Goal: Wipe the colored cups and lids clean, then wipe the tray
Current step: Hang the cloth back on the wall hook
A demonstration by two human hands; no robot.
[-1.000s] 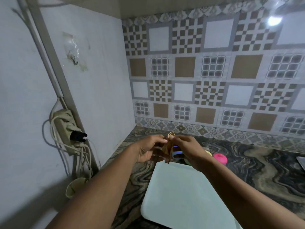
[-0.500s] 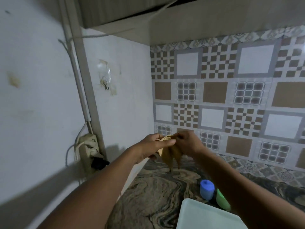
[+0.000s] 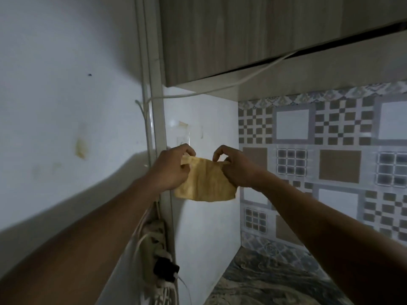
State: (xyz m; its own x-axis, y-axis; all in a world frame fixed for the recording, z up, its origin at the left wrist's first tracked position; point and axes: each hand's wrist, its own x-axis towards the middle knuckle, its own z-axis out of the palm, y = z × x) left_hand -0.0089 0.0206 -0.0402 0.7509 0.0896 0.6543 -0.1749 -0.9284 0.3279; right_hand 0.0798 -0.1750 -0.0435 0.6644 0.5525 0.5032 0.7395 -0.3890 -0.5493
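Cloth (image 3: 206, 183) hung spread between both hands, raised near the wall: left hand (image 3: 170, 170) and right hand (image 3: 235, 169) each pinched a top corner, long axis level. Cups, lids and tray lay out of view, probably below.

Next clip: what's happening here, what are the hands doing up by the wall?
A person holds a small yellow cloth stretched between both hands, the left hand and right hand each pinching a top corner so it hangs flat before the white side wall. No cups, lids or tray show in this view; only a corner of the marbled countertop does.
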